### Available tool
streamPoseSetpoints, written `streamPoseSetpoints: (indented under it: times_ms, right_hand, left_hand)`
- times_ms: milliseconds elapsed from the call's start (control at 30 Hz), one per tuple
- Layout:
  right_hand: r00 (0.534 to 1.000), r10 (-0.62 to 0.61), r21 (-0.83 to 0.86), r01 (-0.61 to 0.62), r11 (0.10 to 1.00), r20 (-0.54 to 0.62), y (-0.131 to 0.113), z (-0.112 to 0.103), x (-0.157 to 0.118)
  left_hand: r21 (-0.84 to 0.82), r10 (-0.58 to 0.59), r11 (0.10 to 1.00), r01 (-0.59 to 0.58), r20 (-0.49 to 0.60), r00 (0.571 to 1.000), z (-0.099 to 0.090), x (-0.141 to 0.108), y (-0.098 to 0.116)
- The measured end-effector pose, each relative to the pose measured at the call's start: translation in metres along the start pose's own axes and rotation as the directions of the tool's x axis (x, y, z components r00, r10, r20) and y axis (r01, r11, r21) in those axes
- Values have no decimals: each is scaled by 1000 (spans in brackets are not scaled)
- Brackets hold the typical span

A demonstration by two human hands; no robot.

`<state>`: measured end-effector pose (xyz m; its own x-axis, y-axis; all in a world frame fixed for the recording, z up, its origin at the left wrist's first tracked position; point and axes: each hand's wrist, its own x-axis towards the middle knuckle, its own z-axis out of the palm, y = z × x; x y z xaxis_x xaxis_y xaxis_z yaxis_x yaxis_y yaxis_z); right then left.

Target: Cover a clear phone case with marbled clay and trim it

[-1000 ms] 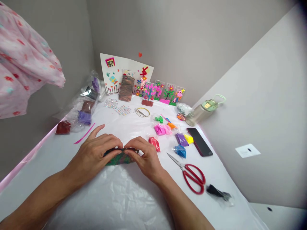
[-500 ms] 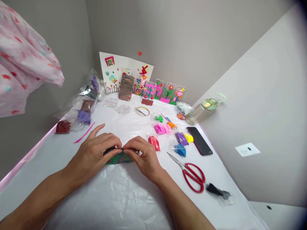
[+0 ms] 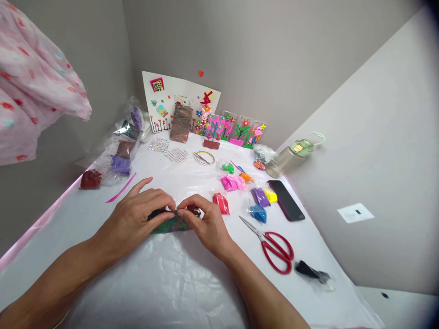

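A flat piece covered in green and dark marbled clay lies at the near middle of the white-covered table. My left hand pinches its upper edge between thumb and fingers, with one finger raised. Against the same edge, just to the right, the thumb and index finger of my right hand are pressed together. The two sets of fingertips are almost touching. My fingers hide much of the piece's far edge.
Red-handled scissors, a black phone, a bottle and bagged clay are at the right. Decorated cases stand at the back. More bagged clay and a pink strip lie left.
The fingertips of my right hand have moved slightly right, opening a small gap from my left fingertips. Both hands stay at the marbled piece.
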<state>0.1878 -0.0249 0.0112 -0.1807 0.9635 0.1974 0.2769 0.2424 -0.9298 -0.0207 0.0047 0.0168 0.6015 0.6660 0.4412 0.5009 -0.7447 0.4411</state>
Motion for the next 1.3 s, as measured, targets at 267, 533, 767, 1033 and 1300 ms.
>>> streamPoseSetpoints:
  times_ms: [267, 533, 767, 1033, 1300]
  right_hand:
    - [996, 87, 97, -90, 991, 34, -3, -2, 0]
    - [988, 151, 224, -156, 962, 42, -6, -1, 1]
    - [984, 170, 238, -178, 955, 50, -3, -1, 1]
    - [987, 147, 255, -157, 954, 56, -5, 0, 0]
    - [989, 137, 262, -148, 954, 60, -8, 0, 0]
  left_hand:
    - [-25, -17, 1000, 17, 14, 1000, 0, 0, 1]
    - [-76, -152, 985, 155, 36, 988, -2, -1, 0]
    - [-133, -223, 962, 239, 123, 967, -7, -1, -5]
    - [-150, -257, 951, 272, 114, 960, -6, -1, -1]
    - [-141, -202, 968, 207, 46, 978, 0, -2, 1]
